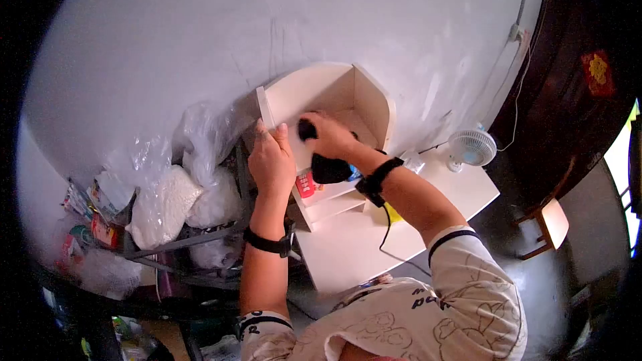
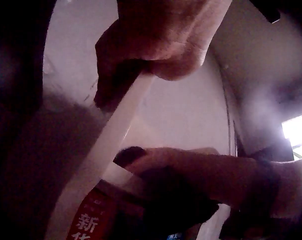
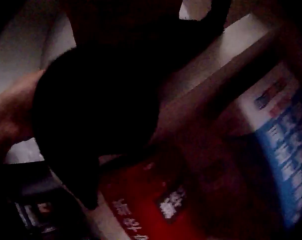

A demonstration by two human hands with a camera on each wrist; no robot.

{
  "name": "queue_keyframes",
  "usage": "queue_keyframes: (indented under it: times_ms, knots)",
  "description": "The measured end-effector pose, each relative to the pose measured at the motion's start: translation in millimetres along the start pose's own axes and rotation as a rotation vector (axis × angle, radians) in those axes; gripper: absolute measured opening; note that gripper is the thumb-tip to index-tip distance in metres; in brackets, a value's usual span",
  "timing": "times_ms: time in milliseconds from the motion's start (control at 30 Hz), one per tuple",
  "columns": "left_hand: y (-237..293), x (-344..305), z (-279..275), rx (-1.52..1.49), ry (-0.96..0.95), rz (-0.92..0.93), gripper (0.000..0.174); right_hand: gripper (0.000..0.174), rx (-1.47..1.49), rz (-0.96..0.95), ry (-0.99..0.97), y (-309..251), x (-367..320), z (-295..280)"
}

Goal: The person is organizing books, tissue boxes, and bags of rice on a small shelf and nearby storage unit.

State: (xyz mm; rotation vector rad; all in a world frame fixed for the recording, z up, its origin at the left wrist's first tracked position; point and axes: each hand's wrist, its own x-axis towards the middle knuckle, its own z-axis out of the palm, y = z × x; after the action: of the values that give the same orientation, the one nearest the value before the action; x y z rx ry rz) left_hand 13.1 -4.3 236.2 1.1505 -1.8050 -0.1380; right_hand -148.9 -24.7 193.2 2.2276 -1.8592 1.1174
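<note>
In the head view my left hand [image 1: 273,164] grips the front edge of the left side panel [image 1: 265,103] of a cream desk-top shelf. The left wrist view shows that hand's fingers and thumb on either side of the panel edge [image 2: 122,112]. My right hand [image 1: 329,137] holds a bunched black cloth [image 1: 330,170] over the upper shelf board, and part of it hangs down past the board's front. Dark and large, the cloth [image 3: 101,105] fills the middle of the right wrist view. Below the board stand a red book [image 1: 305,185] and a blue-and-white book [image 3: 286,155].
The shelf stands on a white desk [image 1: 341,257] against the wall. A small white fan [image 1: 472,148] is at the desk's right. On the left, plastic bags [image 1: 167,204] crowd a metal rack. A wooden stool [image 1: 554,226] stands at the far right.
</note>
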Motion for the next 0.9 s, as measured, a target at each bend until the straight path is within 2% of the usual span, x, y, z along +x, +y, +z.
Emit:
queue_keyframes:
  times_ms: [33,100,167,233,300,367,433,467,500,567,600,633,700,733,767,833,867,900]
  knots:
    - [-2.1,-0.6,2.4,0.035,0.056,0.061,0.047,0.051,0.174,-0.130,-0.065,-1.3,6.1,11.5]
    - [2.5,-0.5,-5.4,0.020,0.021,0.047,0.047,0.048,0.131,-0.040,-0.159,-39.0,2.8,7.5]
    - [4.8,-0.3,-6.7,0.008,-0.016,0.029,0.046,0.045,0.161,-0.104,-0.124,-36.0,-7.1,-1.9]
    - [0.2,2.5,-2.3,0.042,-0.003,0.018,0.046,0.041,0.293,-0.364,-0.301,-32.7,-25.9,-29.0]
    - [-5.0,2.2,2.1,0.019,0.026,0.039,0.046,0.042,0.449,-0.370,-0.489,-30.0,-41.2,-51.1]
    - [-6.9,2.1,1.5,0.002,0.046,0.058,0.046,0.047,0.474,-0.358,-0.345,-21.8,-41.3,-56.1]
    - [-7.5,1.8,0.2,-0.053,-0.034,-0.003,0.046,0.056,0.177,-0.335,0.091,-25.6,-28.4,-59.4]
    - [-8.1,1.5,-0.1,-0.045,-0.037,0.000,0.046,0.062,0.128,-0.340,0.192,-31.1,-19.5,-61.3]
    - [-9.1,1.7,0.2,-0.047,-0.027,0.014,0.046,0.062,0.136,-0.338,0.197,-32.3,-16.7,-56.1]
    - [-7.7,1.9,-0.4,-0.040,-0.017,0.033,0.046,0.066,-0.238,-0.306,0.290,-26.4,-10.9,-40.1]
    - [-6.4,1.8,-2.3,-0.060,-0.026,0.004,0.045,0.062,-0.264,-0.234,0.130,-21.2,-7.1,-28.9]
    - [-3.7,1.7,-1.5,-0.082,-0.036,-0.030,0.045,0.062,-0.260,-0.231,0.131,-18.8,-2.5,-23.9]
    - [-3.3,1.9,-2.4,-0.096,-0.039,-0.024,0.045,0.052,-0.103,0.022,-0.081,-18.5,8.4,-10.9]
    - [-5.1,1.4,-1.3,-0.105,-0.041,-0.025,0.045,0.040,-0.053,0.066,-0.036,-16.3,17.0,-1.1]
    - [-8.6,1.3,-2.0,-0.093,-0.049,-0.030,0.045,0.040,-0.040,0.070,-0.043,-16.2,23.1,7.9]
    - [-13.9,3.2,-0.3,-0.132,-0.037,0.031,0.046,0.034,0.064,-0.158,-0.088,-17.8,29.9,19.6]
    - [-12.4,3.8,-0.8,-0.120,-0.039,0.031,0.046,0.027,0.042,-0.164,-0.027,-20.8,29.4,22.4]
    - [-9.7,3.3,-3.3,-0.142,-0.046,0.021,0.046,0.027,0.056,-0.164,-0.028,-19.4,25.8,22.3]
